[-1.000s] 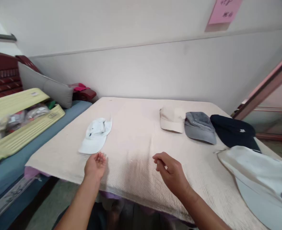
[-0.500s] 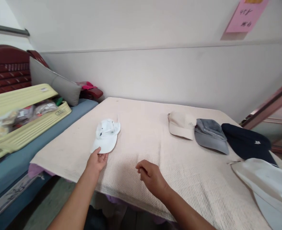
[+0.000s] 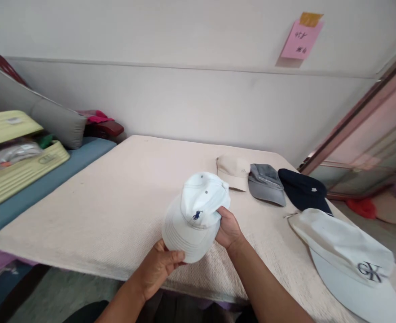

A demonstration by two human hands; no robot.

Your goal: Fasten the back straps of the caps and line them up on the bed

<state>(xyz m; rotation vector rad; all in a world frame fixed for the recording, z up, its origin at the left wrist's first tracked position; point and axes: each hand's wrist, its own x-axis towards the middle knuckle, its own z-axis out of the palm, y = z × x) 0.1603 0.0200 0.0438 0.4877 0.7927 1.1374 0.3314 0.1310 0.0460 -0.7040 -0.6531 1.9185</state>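
Observation:
A white baseball cap [image 3: 203, 197] with a small dark blue emblem is held up over the near part of the covered table, brim toward me. My left hand [image 3: 160, 264] pinches the brim edge, thumb on top. On the cap's right side, my right hand [image 3: 230, 229] grips the crown, its fingertips partly hidden by the cap. To the right lie a beige cap [image 3: 233, 168], a grey cap [image 3: 266, 184], a navy cap [image 3: 302, 188] and, closest to me, a white cap with dark lettering [image 3: 346, 255].
A cream textured cloth [image 3: 110, 193] covers the table. At left are a blue seat [image 3: 93, 154], a grey cushion [image 3: 55, 116] and a yellow case [image 3: 23, 179] with packaged items inside. The wall [image 3: 184, 103] behind bears a pink note [image 3: 302, 40]. A pink-framed panel [image 3: 359, 148] stands at right.
The white cap has left the table at left and moved right, toward me. My right hand has taken hold of its crown. The view has turned right.

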